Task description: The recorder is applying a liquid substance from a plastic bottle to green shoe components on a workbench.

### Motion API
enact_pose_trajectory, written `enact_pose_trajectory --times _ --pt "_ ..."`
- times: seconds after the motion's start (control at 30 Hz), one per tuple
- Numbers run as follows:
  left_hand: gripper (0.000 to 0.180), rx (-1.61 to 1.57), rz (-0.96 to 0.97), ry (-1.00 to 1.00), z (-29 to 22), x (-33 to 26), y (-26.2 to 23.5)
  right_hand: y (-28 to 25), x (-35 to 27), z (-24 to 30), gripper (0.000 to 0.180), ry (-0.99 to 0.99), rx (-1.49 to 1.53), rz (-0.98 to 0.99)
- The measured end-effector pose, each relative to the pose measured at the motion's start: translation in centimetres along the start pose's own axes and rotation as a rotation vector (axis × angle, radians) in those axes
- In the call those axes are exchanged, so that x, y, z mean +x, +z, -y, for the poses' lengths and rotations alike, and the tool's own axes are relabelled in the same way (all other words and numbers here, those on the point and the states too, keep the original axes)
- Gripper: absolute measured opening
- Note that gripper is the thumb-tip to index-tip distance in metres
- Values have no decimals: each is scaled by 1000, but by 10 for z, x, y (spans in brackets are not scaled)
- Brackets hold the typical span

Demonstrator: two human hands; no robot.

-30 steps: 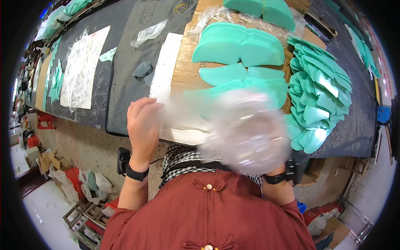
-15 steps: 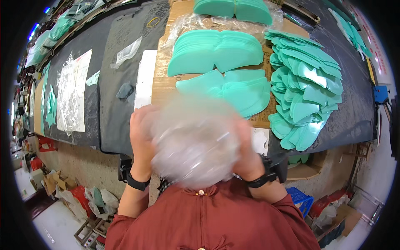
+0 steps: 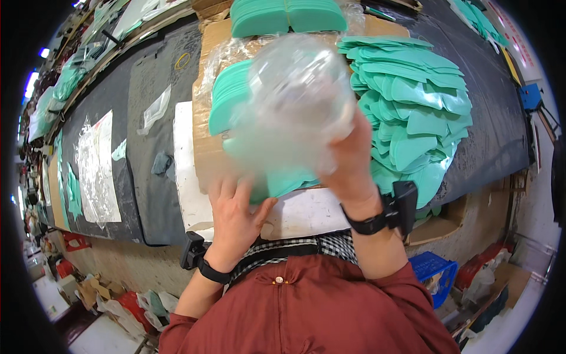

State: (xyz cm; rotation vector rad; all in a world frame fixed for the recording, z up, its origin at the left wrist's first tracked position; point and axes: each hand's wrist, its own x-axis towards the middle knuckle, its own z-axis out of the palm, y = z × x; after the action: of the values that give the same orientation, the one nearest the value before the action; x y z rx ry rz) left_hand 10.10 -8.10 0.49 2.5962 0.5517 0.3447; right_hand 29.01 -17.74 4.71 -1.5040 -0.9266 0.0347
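Observation:
A blurred bundle of clear plastic film (image 3: pixel 300 82) hangs over the middle of the worktable, covering much of the green sheets beneath. My right hand (image 3: pixel 354 162) grips its right side, the fingertips partly hidden behind it. My left hand (image 3: pixel 233 209) rests lower down with fingers and thumb apart, at the near edge of the cardboard, beside a loose pile of green curved sheets (image 3: pixel 289 183). A neater stack of green sheets (image 3: pixel 230 94) shows to the left of the plastic. Whether the film reaches my left fingertips is too smeared to tell.
A tied green stack (image 3: pixel 289 17) lies at the far side. Many fanned green pieces (image 3: pixel 413 106) cover the right. Under the work lie brown cardboard (image 3: pixel 206 159) and a white board (image 3: pixel 306 212). Left are a plastic scrap (image 3: pixel 156 109) and yellow band (image 3: pixel 183 61).
The plastic film has moved up and away from my body with my right hand. My left hand has left its side and come down by the near green pile. The view has shifted.

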Motion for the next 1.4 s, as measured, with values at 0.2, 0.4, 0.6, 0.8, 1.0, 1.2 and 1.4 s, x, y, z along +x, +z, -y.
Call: enact_pose_trajectory --times 0.2,0.4,0.6,0.8,1.0,1.2,1.4 --pt "54 -15 4 -37 0 4 -7 -39 18 -19 51 -11 -68 -178" --pt "42 -176 -45 -141 35 29 -35 -33 3 -20 58 42 138 -233" --pt "43 -149 -145 -54 72 57 -33 26 -13 25 54 -115 -42 107" --pt "45 55 -279 -242 67 90 -13 23 -31 32 43 -223 25 259" --pt "38 71 -265 -202 72 94 -11 -46 -36 -3 46 27 -68 30" --pt "32 -167 -297 -339 61 92 -21 -46 -47 -11 53 420 399 -285" --pt "21 -664 -188 -448 77 83 -44 -50 -86 -33 51 361 568 77"
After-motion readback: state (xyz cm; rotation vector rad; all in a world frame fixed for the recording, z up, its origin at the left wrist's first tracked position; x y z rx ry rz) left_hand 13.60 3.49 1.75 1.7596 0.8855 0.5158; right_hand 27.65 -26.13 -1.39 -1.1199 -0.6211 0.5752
